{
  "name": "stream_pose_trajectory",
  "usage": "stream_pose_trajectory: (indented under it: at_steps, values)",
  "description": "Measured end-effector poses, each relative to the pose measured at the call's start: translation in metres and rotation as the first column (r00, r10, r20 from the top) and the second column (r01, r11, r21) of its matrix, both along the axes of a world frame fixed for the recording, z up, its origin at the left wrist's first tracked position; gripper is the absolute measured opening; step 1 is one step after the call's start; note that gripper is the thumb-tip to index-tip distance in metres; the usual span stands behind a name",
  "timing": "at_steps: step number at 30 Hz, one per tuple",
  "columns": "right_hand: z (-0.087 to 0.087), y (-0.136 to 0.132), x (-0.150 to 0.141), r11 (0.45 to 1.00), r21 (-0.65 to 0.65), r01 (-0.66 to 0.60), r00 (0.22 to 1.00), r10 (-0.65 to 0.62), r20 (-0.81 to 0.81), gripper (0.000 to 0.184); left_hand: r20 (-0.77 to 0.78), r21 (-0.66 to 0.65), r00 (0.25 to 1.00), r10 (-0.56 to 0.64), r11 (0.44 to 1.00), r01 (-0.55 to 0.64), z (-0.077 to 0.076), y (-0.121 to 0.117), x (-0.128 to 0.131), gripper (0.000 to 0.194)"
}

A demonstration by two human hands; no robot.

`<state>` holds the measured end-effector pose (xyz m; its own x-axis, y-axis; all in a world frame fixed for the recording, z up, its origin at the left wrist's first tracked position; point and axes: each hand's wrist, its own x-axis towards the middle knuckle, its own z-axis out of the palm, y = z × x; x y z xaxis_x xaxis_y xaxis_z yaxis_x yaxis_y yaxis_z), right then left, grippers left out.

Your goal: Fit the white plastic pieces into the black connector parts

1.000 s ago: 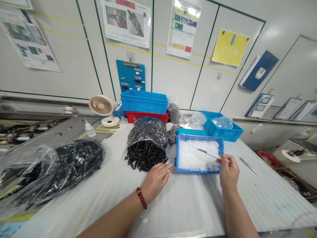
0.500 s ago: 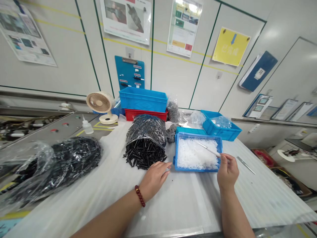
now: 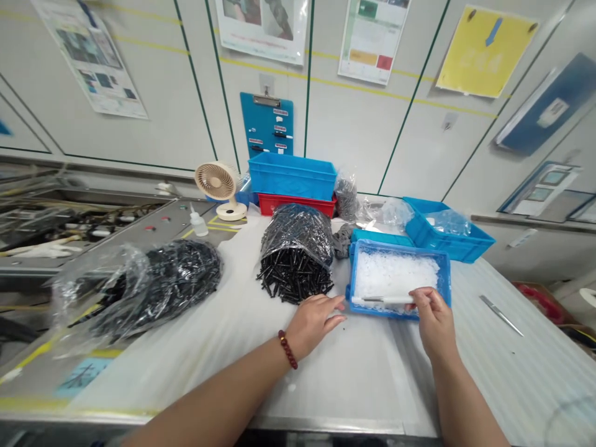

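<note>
Right hand (image 3: 434,318) is pinching the pen-like tool (image 3: 388,299), hiding its rear. Tool's now running level over the near side of the blue tray (image 3: 446,271), not slanting like before. Left hand (image 3: 313,321) is curling nearby, grip unclear.

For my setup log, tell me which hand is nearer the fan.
Left. The left hand is below and right of the fan in view; the right hand is farther right, at the blue tray.

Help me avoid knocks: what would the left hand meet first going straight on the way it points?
The left hand would probably meet the blue tray at its near left corner, though depth here is unclear.
</note>
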<state>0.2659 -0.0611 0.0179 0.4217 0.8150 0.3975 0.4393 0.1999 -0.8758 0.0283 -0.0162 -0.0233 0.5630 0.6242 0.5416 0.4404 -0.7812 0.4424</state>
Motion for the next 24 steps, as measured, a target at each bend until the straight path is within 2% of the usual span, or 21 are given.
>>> stream_pose_trajectory:
  at_steps: [5,14,20,24]
  values:
    - [-0.004,0.001,-0.011,0.989,-0.096,-0.11,0.987,0.12,0.111,0.032,-0.082,0.024,0.997,0.01,1.0,-0.009,0.002,-0.001,0.001,0.029]
    - [-0.007,0.004,-0.018,0.983,-0.092,-0.161,0.979,0.17,0.111,0.035,-0.013,0.136,1.0,0.011,0.991,-0.009,0.006,-0.004,-0.001,0.029]
    - [-0.007,0.005,-0.021,0.982,-0.096,-0.164,0.985,0.169,0.043,0.034,0.119,0.158,0.993,0.019,0.987,-0.038,0.015,-0.009,-0.002,0.025]
    - [-0.006,0.005,-0.019,0.992,-0.064,-0.109,0.994,0.109,-0.008,0.034,0.283,0.036,0.959,0.028,0.999,-0.04,0.016,-0.009,-0.004,0.022]
